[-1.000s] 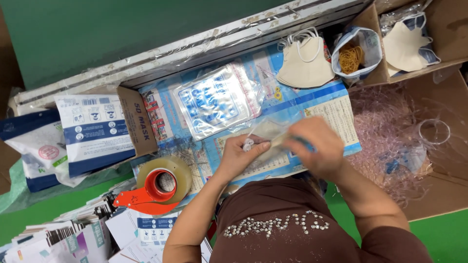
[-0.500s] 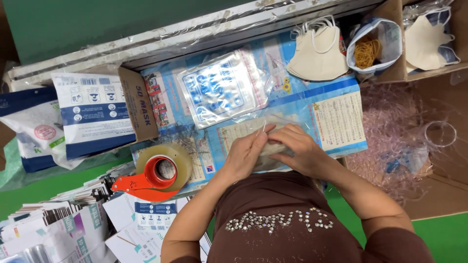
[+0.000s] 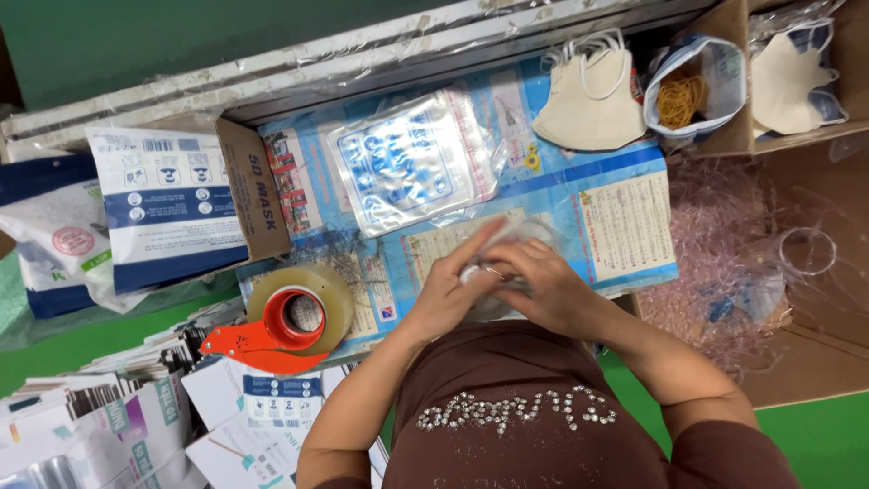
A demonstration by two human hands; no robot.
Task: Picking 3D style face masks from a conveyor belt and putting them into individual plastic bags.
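Hands meet just in front of the brown shirt, over the near edge of the blue printed sheet (image 3: 625, 226) that covers the table. The left hand (image 3: 450, 292) is curled, its fingers pressed against a small clear plastic packet (image 3: 507, 244), and the right hand (image 3: 543, 288) closes over the same packet from the other side. Both hands grip it, and what is inside the packet is too covered to tell.

To the left, near the left forearm, a tape dispenser (image 3: 288, 324) with a red handle and a roll of clear tape lies at the sheet's corner. Stacks of printed cards and packets (image 3: 109, 417) lie beyond it at the near left.

Further out, a flat clear bag with blue print (image 3: 407, 167) lies on the sheet, just beyond the hands. An open cardboard box of white and blue packs (image 3: 172, 204) sits to its left.

At the far edge a beige face mask (image 3: 588, 104) rests, with a bag of rubber bands (image 3: 690, 91) beside it and another mask (image 3: 792, 81) in the box at far right.
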